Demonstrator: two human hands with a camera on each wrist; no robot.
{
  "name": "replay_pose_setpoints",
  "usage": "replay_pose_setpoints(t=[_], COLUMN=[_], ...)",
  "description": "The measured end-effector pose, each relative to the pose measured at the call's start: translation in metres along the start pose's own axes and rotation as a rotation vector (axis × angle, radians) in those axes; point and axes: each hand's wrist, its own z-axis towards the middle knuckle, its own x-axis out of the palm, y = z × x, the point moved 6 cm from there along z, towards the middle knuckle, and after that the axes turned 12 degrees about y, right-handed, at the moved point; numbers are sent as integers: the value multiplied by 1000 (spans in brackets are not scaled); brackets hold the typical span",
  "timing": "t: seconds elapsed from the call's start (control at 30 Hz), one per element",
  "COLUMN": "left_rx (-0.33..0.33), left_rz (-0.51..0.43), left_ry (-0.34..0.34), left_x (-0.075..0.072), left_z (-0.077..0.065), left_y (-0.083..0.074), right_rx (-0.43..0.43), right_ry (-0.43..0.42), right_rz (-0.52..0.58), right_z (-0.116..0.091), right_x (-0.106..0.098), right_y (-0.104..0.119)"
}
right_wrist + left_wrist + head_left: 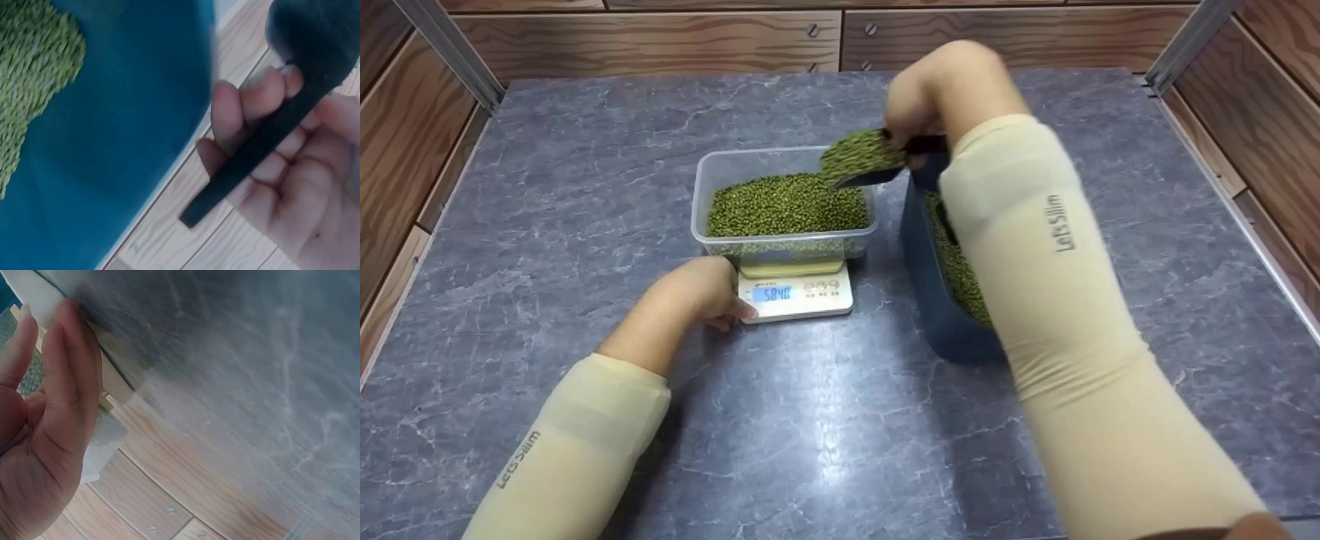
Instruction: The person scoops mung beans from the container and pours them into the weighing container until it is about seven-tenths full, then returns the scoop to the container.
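Observation:
My right hand (919,97) grips the handle of a black scoop (247,152), heaped with green mung beans (861,154). The scoop tilts over the right rim of a clear plastic container (787,241), which holds more mung beans (780,206). That container stands on a white kitchen scale (829,300) with a lit display reading what looks like 5840. My left hand (697,292) holds the scale's front left corner, thumb on the top edge; the fingers also show at its edge in the left wrist view. My right arm partly hides a blue bin (919,300) of mung beans.
Everything stands on a grey marble-patterned table (585,180). Wood-patterned panels (660,45) line the back and sides, with metal posts (457,56) at the far corners. The blue bin is close to the right of the scale.

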Motion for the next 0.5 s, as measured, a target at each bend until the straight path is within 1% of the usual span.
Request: replay_pose_setpoints(t=[0.1, 0.2, 0.23, 0.33, 0.4, 0.5], left_rx=[-4, -4, -5, -10, -10, -9], left_rz=[-12, -27, -31, -20, -8, 33], left_ry=[3, 5, 6, 3, 2, 0], left_x=[0, 0, 0, 0, -1, -1], left_z=[0, 0, 0, 0, 0, 0], left_y=[0, 1, 2, 3, 3, 3], right_rx=[5, -5, -11, -27, -36, -51], right_ry=[-23, -46, -61, -113, -150, -230], right_rz=[-17, -109, -160, -294, -332, -382], right_z=[3, 4, 4, 4, 4, 3], right_x=[5, 10, 12, 15, 16, 16], right_y=[15, 31, 37, 51, 59, 70])
